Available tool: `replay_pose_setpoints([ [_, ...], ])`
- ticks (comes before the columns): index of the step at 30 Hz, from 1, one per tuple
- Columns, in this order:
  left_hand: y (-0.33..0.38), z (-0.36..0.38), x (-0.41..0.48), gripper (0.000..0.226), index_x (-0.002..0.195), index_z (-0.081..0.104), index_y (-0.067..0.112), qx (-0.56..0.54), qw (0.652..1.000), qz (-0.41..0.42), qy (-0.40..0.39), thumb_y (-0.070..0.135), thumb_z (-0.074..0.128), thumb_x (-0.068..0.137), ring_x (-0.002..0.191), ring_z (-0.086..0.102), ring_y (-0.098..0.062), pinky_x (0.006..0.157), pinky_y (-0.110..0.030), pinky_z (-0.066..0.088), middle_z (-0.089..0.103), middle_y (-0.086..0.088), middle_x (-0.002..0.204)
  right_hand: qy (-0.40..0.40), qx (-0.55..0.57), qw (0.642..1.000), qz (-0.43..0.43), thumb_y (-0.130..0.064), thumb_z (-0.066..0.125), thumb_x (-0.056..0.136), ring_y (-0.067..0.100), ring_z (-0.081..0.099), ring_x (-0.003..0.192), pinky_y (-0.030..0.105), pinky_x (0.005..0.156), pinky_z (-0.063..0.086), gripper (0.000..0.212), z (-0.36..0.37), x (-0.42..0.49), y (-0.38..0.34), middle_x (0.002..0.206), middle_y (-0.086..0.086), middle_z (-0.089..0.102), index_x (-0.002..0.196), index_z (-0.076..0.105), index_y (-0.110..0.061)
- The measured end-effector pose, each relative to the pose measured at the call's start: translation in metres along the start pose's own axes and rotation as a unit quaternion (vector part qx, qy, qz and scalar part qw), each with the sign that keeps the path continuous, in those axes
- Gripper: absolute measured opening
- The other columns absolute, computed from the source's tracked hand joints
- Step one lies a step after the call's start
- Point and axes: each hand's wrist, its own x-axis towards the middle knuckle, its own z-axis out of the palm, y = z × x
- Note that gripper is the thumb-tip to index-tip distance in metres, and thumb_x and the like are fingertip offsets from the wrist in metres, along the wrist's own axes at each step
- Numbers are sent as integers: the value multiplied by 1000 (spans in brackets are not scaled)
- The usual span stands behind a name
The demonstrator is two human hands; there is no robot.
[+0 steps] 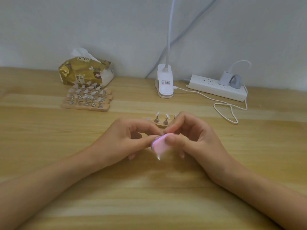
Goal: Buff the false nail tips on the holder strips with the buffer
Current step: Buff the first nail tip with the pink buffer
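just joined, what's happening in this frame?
A person is working with a pink buffer. The right hand grips the buffer; the left hand pinches its top end, and whether a nail tip sits between is too blurred to tell. One holder strip with nail tips stands just behind the hands; more strips wait at back left.

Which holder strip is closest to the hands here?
The lone strip, just behind the left hand and right hand and partly hidden by them. The other strips sit side by side further back left, before the tissue pack.
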Motion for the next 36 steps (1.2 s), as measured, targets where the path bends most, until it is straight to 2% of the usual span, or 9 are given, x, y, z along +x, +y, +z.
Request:
replay_pose_setpoints([
  [4,-1,0,1,11,86,77,21,-8,1000,-2,-3,24,66,86,36,43,-3,38,-14,35,75,3,80,52,31,998,15,-21,76,76,4,53,62,18,45,39,15,-1,0,0,72,-7,66,70,64,-27],
  [7,-1,1,1,11,88,77,19,-12,1000,-2,7,27,70,86,35,43,-4,38,-13,34,75,7,81,2,-20,1000,5,-23,79,75,6,56,66,23,48,41,14,1,0,-1,76,-6,68,74,65,-26],
  [10,0,0,1,14,88,77,19,-20,1000,-4,1,29,68,84,36,42,-5,38,-15,35,75,3,82,51,24,998,21,-22,73,78,0,54,62,16,45,36,14,0,1,-1,73,-6,67,70,64,-27],
  [13,0,0,0,13,89,78,18,-4,1000,-4,1,27,69,85,36,42,-5,40,-14,35,76,3,84,16,-4,1000,14,-20,76,78,0,52,56,17,45,37,14,1,0,-1,73,-6,67,72,65,-26],
  [17,1,1,0,12,89,77,16,-18,1000,-3,-3,24,68,87,36,44,-2,38,-15,36,76,1,80,51,41,998,13,-20,76,76,1,56,61,14,45,38,15,-2,1,-2,71,-7,67,70,64,-26],
  [20,1,1,0,13,89,78,18,-25,1000,-8,12,26,69,86,35,42,-4,37,-14,35,76,6,80,1,-14,1000,1,-22,81,75,6,57,67,15,52,42,16,1,0,-3,77,-3,69,73,65,-25],
  [23,1,1,0,10,86,78,20,-28,1000,-7,1,27,70,86,35,42,-5,38,-14,35,76,1,81,48,43,998,21,-21,82,77,1,56,62,15,45,38,21,-2,1,-1,74,-4,68,69,63,-28],
  [33,-2,0,0,17,91,77,24,-11,1000,-1,-9,37,71,82,36,43,-5,40,-13,35,77,2,84,0,-1,1000,13,-23,79,76,2,56,63,18,47,40,16,1,1,-2,74,-5,68,72,65,-27],
  [36,-3,0,0,10,89,77,26,-15,1000,0,-11,30,69,85,35,43,-7,39,-14,37,77,2,84,46,56,997,27,-26,77,75,-1,54,58,15,44,38,16,-2,2,-1,73,-4,67,67,64,-29],
])
